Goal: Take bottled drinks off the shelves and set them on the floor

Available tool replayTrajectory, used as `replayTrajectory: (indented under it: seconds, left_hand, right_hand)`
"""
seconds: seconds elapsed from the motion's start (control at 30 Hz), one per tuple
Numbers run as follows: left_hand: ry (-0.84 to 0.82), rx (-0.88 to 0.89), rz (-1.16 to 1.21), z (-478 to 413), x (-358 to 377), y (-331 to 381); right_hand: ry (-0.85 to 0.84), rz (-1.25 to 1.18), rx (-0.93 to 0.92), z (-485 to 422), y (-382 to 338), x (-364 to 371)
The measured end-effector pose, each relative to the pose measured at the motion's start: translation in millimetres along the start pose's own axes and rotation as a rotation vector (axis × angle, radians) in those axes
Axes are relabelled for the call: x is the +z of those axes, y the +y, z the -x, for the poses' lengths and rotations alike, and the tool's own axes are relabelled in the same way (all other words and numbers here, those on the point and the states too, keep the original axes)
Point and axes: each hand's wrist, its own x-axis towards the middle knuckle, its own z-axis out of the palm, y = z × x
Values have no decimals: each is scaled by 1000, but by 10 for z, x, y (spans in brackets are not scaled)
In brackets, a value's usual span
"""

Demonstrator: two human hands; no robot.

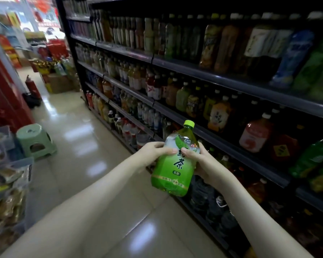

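A large green tea bottle [173, 170] with a green cap and green label is held in the air in front of the dark shelves [222, 81], above the floor [78, 131]. My left hand [153, 152] grips its left side near the shoulder. My right hand [203, 161] grips its right side, fingers curled behind it. The thumbs nearly meet on the label. The bottle leans slightly to the right. The shelves on the right hold many rows of bottled drinks.
A glossy tiled aisle runs ahead on the left. A pale green plastic stool [35, 140] stands at the left, a red fire extinguisher [33, 86] farther back. Packaged goods [6, 192] fill the near left. Boxes [60, 82] and goods sit at the aisle's far end.
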Motion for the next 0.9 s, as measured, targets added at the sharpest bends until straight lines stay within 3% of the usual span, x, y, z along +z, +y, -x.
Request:
replayTrajectory:
  seconds: [0.27,0.37,0.43,0.7,0.9]
  left_hand:
    - [-23,1,16,-819,-684,-162]
    - [-7,4,-22,-1290,-964,-297]
    - [-19,13,-39,-1628,-1136,-372]
    - [-94,22,-168,-3021,-1958,-277]
    - [-220,41,-228,-3767,-2247,-206]
  right_hand:
    - [54,20,20,-1042,-56,84]
    - [218,72,-56,-1551,-136,70]
    - [316,118,-98,-1930,-174,7]
    - [365,418,8,-3616,-486,-235]
    - [521,603,-10,-4220,-667,-366]
